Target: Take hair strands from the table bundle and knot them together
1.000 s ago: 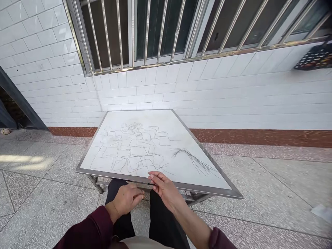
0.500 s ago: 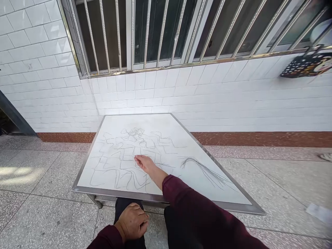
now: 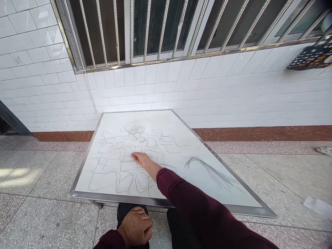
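My right hand (image 3: 141, 159) reaches over the middle of a white-topped table (image 3: 155, 117), thumb and fingers pinched together at the tips. A thin dark wire appears to be between them, though it is too fine to see clearly. Around that hand, many bent, thin dark wires (image 3: 129, 160) lie spread in angular and wavy shapes. Farther back sits a small tangle of wire (image 3: 136, 130). On the right half of the tabletop lies a loose bundle of straighter wires (image 3: 209, 167), hooked at one end. My left hand (image 3: 137, 225) rests on my knee, fingers curled in, nothing visible in it.
A metal edge (image 3: 124, 200) frames the table, whose far side stands by a white tiled wall (image 3: 220, 90). Above are window bars (image 3: 147, 31). A dark patterned bag (image 3: 308, 57) hangs at the right. Some white paper-like thing (image 3: 317, 207) lies on the speckled floor.
My right hand has shifted slightly left and up in the view, still pinched. The view itself has moved a little. My left hand stays on the knee.
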A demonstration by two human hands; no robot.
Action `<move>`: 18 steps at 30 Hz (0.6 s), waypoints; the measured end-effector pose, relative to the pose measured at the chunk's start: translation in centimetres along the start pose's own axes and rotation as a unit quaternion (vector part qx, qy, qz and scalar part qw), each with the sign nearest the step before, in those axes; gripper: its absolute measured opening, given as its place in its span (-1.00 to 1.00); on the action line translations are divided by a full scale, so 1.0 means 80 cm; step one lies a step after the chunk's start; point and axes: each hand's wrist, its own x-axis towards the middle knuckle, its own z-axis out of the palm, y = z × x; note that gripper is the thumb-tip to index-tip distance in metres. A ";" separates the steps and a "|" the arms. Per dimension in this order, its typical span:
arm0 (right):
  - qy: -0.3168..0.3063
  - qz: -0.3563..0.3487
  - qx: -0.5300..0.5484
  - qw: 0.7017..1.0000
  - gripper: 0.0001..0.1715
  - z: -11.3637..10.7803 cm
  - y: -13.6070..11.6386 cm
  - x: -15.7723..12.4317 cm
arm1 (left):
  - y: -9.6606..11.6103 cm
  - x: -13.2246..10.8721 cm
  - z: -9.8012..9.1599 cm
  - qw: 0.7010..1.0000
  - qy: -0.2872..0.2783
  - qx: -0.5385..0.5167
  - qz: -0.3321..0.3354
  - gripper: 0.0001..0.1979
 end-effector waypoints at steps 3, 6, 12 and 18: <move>-0.004 0.010 -0.006 1.000 -0.83 0.001 -0.001 -0.005 | 0.000 0.001 0.000 1.000 0.014 0.015 0.012 -0.88; -0.013 0.021 -0.017 1.000 -0.77 -0.001 -0.004 -0.013 | 0.001 0.002 -0.001 0.999 0.030 0.032 0.031 -0.87; -0.046 0.038 -0.046 0.997 -0.76 -0.003 -0.009 -0.042 | 0.002 0.007 0.001 0.997 0.034 0.053 0.042 -0.88; -0.143 0.021 -0.058 0.988 -0.73 -0.009 0.034 -0.132 | 0.006 0.016 0.003 0.997 0.040 0.057 0.035 -0.92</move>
